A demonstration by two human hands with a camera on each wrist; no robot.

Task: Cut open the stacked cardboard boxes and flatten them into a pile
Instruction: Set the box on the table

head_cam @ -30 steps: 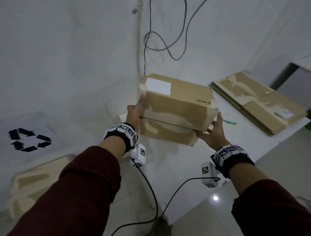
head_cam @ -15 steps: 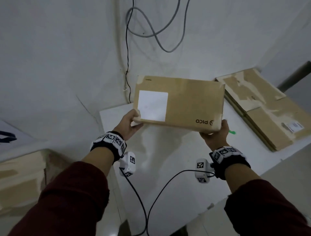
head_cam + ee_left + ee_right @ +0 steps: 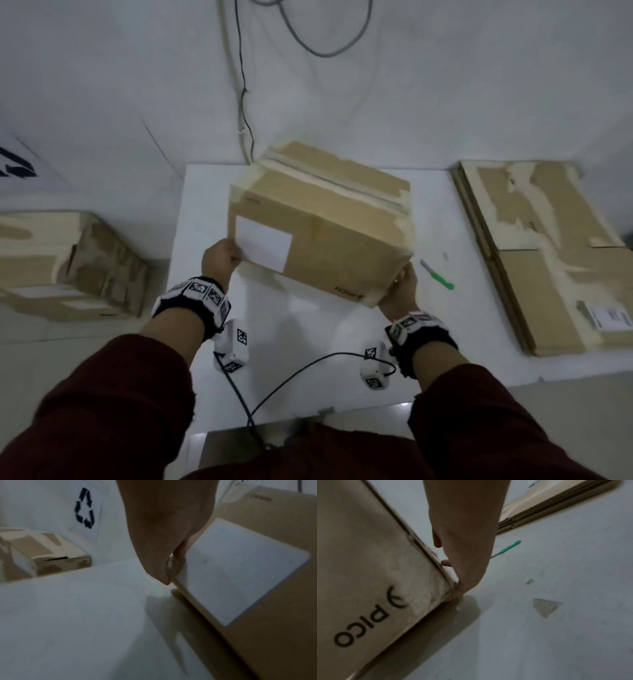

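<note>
White walls and a white tabletop frame the scene. Above the tabletop, a brown taped cardboard box bearing a white label is held tilted between both hands. Its near left corner is gripped by the left hand, and its right end by the right hand, fingers curled round the edge. A green-handled knife is seen lying just beside the right hand, near a pile of flattened brown cardboard. More taped cardboard boxes are stacked at left.
</note>
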